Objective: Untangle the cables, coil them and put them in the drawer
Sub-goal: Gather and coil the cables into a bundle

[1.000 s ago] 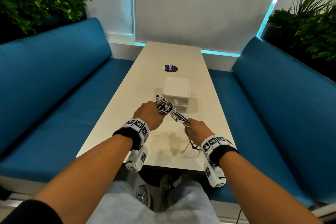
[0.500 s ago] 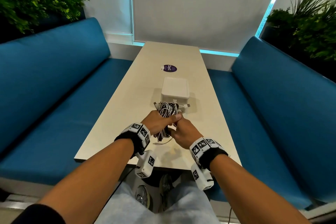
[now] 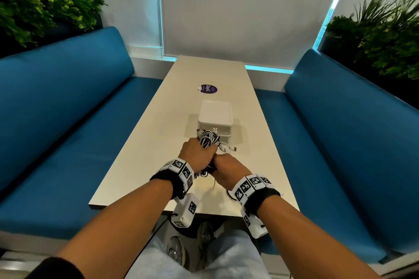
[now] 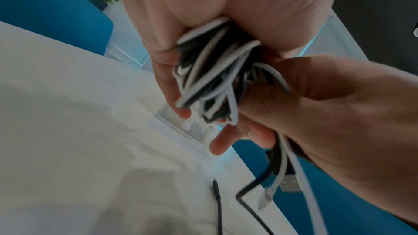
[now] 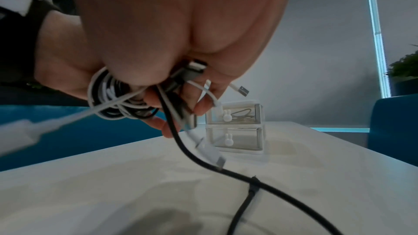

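Note:
A bundle of black and white cables [image 3: 208, 140] [image 4: 210, 78] [image 5: 117, 99] is held just above the table, in front of the drawer box. My left hand [image 3: 196, 156] [image 4: 192, 71] grips the coiled loops in its fist. Pressed against it, my right hand [image 3: 226, 169] [image 5: 176, 85] pinches the loose cable ends beside the coil. White USB plugs [image 3: 229, 148] stick out to the right. A black cable tail [image 5: 237, 176] hangs down onto the table. The small white two-drawer box [image 3: 215, 120] [image 5: 236, 128] stands with both drawers closed; a cable lies in its upper drawer.
The long cream table [image 3: 145, 142] runs away from me between two blue benches [image 3: 56, 120]. A purple round sticker [image 3: 208, 89] lies beyond the box. Plants stand behind both benches. My knees and shoes show under the near table edge.
My right hand came up from the lower right and closed in against the left hand. The stretched cable between them is now gathered into the bundle, which sits nearer the box.

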Demonstrator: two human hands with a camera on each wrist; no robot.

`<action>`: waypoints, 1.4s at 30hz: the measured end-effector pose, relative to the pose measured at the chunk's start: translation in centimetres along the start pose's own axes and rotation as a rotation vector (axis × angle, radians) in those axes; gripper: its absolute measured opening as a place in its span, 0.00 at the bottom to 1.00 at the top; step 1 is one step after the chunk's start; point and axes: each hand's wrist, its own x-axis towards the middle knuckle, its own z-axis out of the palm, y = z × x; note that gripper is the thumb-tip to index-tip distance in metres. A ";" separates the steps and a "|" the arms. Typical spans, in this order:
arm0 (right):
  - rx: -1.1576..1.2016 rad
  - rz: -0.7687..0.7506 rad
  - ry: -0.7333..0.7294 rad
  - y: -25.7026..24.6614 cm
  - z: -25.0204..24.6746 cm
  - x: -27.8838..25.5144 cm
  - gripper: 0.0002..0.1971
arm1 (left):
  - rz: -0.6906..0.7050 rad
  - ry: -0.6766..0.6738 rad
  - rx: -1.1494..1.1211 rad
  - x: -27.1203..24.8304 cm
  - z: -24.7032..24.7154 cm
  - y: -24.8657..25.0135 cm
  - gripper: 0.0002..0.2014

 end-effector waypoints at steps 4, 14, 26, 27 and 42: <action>0.024 -0.013 0.029 -0.3 0.1 -0.3 0.15 | -0.009 0.085 -0.023 0.6 -0.1 0.3 0.11; 0.287 0.108 0.018 -1.0 0.5 0.1 0.18 | 0.058 0.099 -0.211 1.6 -2.0 0.8 0.09; 0.240 0.122 -0.076 -0.5 0.7 -0.3 0.11 | 0.113 -0.058 -0.256 0.9 -1.5 0.8 0.04; 0.254 0.142 -0.085 -0.5 0.7 -0.2 0.10 | 0.107 -0.051 -0.275 0.8 -1.6 0.9 0.04; 0.116 0.215 -0.317 -2.5 -0.6 0.2 0.28 | 0.108 -0.189 -0.420 -0.5 -2.3 0.9 0.09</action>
